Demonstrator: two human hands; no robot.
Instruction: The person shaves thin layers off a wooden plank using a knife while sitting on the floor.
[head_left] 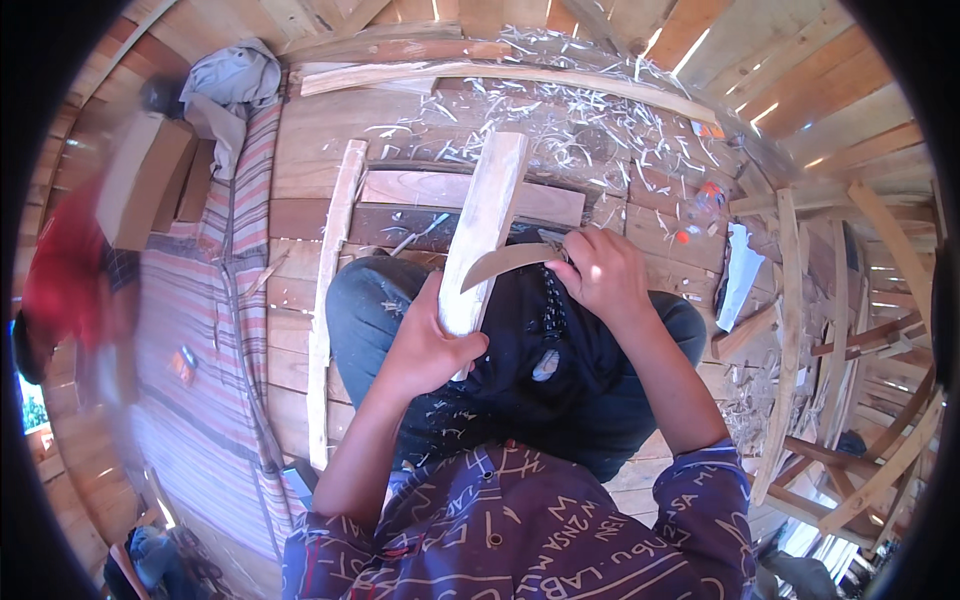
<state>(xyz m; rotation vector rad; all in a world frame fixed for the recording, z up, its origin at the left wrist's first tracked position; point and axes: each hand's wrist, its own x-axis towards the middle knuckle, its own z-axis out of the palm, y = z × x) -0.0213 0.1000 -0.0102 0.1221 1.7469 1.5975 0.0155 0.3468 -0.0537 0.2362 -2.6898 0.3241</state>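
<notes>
My left hand (431, 340) is wrapped round the lower end of a pale, squared piece of wood (490, 200), which slants up and away from my lap. In my right hand (605, 272) is the handle of a knife (505, 262), mostly hidden by my fingers. Its broad, curved blade reaches left across the wood, the tip lying over the face just above my left hand. A dark cloth (530, 350) with bits of shaving covers my lap between my bent knees.
Curled wood shavings (600, 130) litter the plank floor ahead. Long boards (510, 72) lie beyond and to the left. A striped mat (190, 330) spreads at the left, where a blurred person in red (75, 260) is beside a cardboard box (150, 180). Wooden frames (785, 340) stand at the right.
</notes>
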